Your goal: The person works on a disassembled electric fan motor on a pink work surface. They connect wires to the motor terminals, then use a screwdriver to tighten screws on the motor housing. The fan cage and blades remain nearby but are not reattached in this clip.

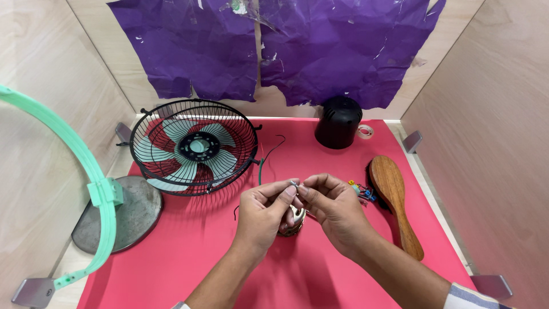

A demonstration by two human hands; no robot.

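Both hands, left hand (264, 209) and right hand (329, 203), pinch a tiny screw (293, 183) above the fan motor (294, 222). The fan cage (193, 146) sits apart, far left; the motor is not yet fitted.

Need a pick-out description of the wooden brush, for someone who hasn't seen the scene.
Start at the red mat covering the table. Go to its right edge, right of the right hand: the wooden brush lies there, handle toward the viewer. It is the only brown wooden thing on the mat; the black cap behind it is round plastic.
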